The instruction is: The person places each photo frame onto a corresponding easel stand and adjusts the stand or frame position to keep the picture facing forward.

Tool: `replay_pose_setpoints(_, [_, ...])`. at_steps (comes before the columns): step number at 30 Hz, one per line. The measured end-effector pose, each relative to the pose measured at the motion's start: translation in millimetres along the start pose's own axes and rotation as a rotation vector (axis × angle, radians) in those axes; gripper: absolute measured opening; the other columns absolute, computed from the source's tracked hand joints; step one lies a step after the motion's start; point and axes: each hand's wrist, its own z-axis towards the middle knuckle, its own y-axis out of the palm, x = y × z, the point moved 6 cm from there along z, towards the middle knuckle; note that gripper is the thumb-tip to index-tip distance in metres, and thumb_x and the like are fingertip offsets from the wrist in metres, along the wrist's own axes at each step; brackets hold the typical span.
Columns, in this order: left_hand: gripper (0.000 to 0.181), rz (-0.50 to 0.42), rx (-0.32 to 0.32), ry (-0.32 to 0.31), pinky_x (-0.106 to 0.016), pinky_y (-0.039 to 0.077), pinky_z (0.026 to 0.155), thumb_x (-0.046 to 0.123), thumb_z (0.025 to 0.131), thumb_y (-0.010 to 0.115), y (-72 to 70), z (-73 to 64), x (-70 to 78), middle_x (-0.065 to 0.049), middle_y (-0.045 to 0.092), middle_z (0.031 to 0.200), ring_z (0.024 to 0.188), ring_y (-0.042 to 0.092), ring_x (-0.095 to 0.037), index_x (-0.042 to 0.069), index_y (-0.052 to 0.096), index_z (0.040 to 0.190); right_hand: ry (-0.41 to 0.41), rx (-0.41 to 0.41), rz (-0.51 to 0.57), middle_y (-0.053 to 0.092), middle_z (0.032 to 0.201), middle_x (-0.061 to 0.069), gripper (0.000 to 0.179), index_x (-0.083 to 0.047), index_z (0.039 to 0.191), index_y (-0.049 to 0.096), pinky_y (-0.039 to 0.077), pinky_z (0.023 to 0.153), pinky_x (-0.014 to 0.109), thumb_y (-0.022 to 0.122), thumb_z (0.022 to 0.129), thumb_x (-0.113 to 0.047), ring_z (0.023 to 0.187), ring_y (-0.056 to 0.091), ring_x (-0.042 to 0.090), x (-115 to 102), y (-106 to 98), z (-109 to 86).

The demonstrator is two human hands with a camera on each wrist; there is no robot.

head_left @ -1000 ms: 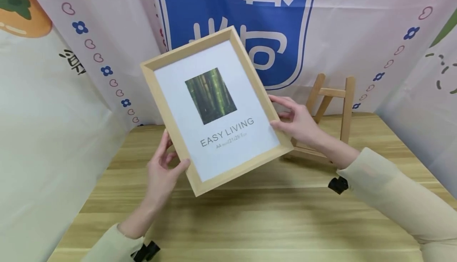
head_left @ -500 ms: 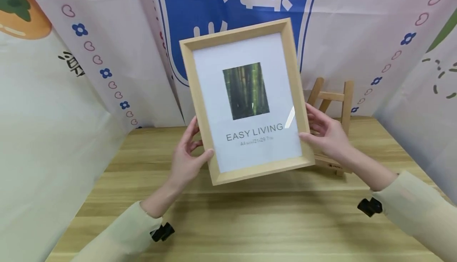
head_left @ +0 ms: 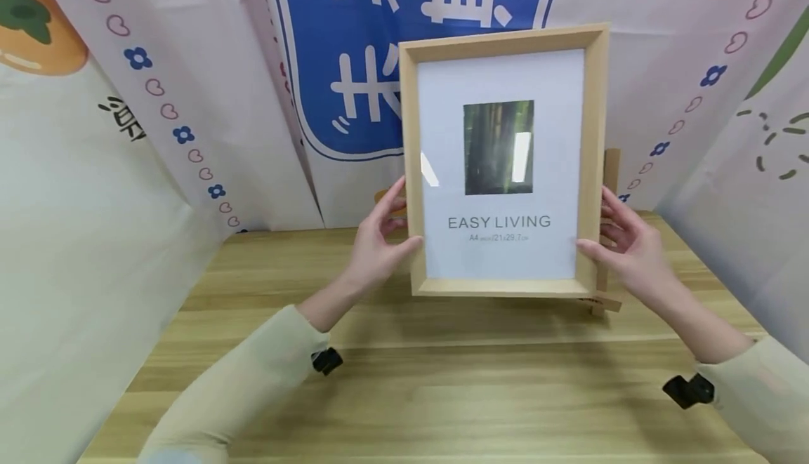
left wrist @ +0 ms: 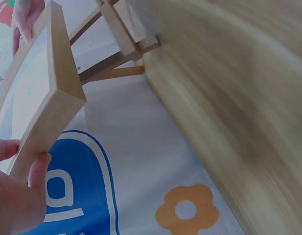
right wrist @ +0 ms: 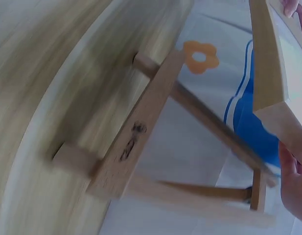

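A light wooden picture frame (head_left: 502,287) with a white "EASY LIVING" insert and a small bamboo picture is held up off the table, nearly upright. My left hand (head_left: 379,239) grips its left side, thumb on the front edge and fingers behind. On the opposite side my right hand (head_left: 635,257) holds the frame the same way, near the lower corner. Behind the frame stands a small wooden easel (head_left: 612,169), mostly hidden in the head view. The right wrist view shows the easel's ledge (right wrist: 136,132) with dark lettering, apart from the frame.
The wood-grain table (head_left: 442,387) spreads out below the hands. A printed cloth backdrop (head_left: 354,99) with a blue sign closes off the back, and white cloth walls (head_left: 76,225) stand at the sides.
Both hands have carried the picture frame rightward, from left of the easel to in front of it. Its tilt has straightened to nearly upright. The easel has stayed in place.
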Motion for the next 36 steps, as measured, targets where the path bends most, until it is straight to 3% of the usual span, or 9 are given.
replay_pose_setpoints(4, [0.089, 0.003, -0.028, -0.014, -0.036, 0.051, 0.094, -0.016, 0.078, 0.067, 18.9, 21.2, -5.7, -0.018, 0.059, 0.12, 0.101, 0.062, -0.031, 0.019, 0.033, 0.153, -0.015, 0.057, -0.001, 0.051, 0.124, -0.004, 0.081, -0.012, 0.153, 0.031, 0.05, 0.08, 0.012, 0.062, 0.084, 0.018, 0.103, 0.059, 0.0, 6, -20, -5.4])
replay_pose_setpoints(10, [0.085, -0.043, -0.121, 0.067, -0.032, 0.049, 0.096, -0.018, 0.08, 0.065, 52.7, 47.5, -16.3, -0.023, 0.057, 0.122, 0.101, 0.061, -0.034, 0.011, 0.032, 0.153, 0.034, 0.185, -0.171, 0.052, 0.118, -0.012, 0.082, -0.013, 0.152, 0.033, 0.049, 0.076, 0.008, 0.065, 0.083, 0.016, 0.097, 0.058, -0.005, 18, -49, -16.5])
replay_pose_setpoints(16, [0.086, -0.029, -0.16, 0.092, -0.032, 0.051, 0.093, -0.018, 0.08, 0.067, 76.1, 65.7, -31.6, -0.021, 0.056, 0.125, 0.101, 0.061, -0.03, 0.01, 0.03, 0.153, 0.065, 0.24, -0.177, 0.053, 0.116, -0.013, 0.082, -0.014, 0.152, 0.034, 0.048, 0.075, 0.007, 0.065, 0.083, 0.016, 0.095, 0.059, -0.006, 29, -64, -23.0])
replay_pose_setpoints(21, [0.084, -0.012, -0.173, 0.127, -0.032, 0.049, 0.095, -0.02, 0.08, 0.065, 92.6, 74.9, -36.1, -0.024, 0.051, 0.134, 0.112, 0.056, -0.033, 0.003, 0.027, 0.152, 0.039, 0.279, -0.214, 0.053, 0.117, -0.014, 0.083, -0.014, 0.152, 0.033, 0.048, 0.074, 0.006, 0.064, 0.082, 0.018, 0.094, 0.058, -0.005, 35, -73, -25.5])
replay_pose_setpoints(29, [0.08, 0.032, -0.2, 0.115, -0.039, 0.048, 0.098, -0.024, 0.081, 0.06, 110.8, 76.0, -19.6, -0.024, 0.033, 0.151, 0.121, 0.049, -0.038, -0.005, 0.024, 0.15, 0.042, 0.287, -0.312, 0.048, 0.117, -0.018, 0.086, -0.017, 0.154, 0.027, 0.046, 0.072, 0.003, 0.064, 0.083, 0.016, 0.094, 0.054, -0.006, 48, -80, -27.9])
replay_pose_setpoints(31, [0.081, 0.041, -0.201, 0.105, -0.038, 0.048, 0.098, -0.024, 0.081, 0.06, 113.7, 75.4, -24.0, -0.024, 0.033, 0.15, 0.122, 0.049, -0.037, -0.006, 0.024, 0.15, 0.046, 0.285, -0.333, 0.047, 0.116, -0.019, 0.087, -0.017, 0.155, 0.026, 0.046, 0.071, 0.003, 0.063, 0.084, 0.015, 0.094, 0.053, -0.007, 53, -80, -29.4])
replay_pose_setpoints(36, [0.085, 0.055, -0.175, 0.101, -0.033, 0.048, 0.098, -0.022, 0.081, 0.062, 120.9, 79.2, -54.8, -0.016, 0.034, 0.152, 0.122, 0.049, -0.032, 0.002, 0.024, 0.153, 0.043, 0.272, -0.365, 0.044, 0.117, -0.017, 0.085, -0.014, 0.155, 0.024, 0.045, 0.071, 0.002, 0.063, 0.084, 0.014, 0.096, 0.051, -0.009, 59, -79, -31.0])
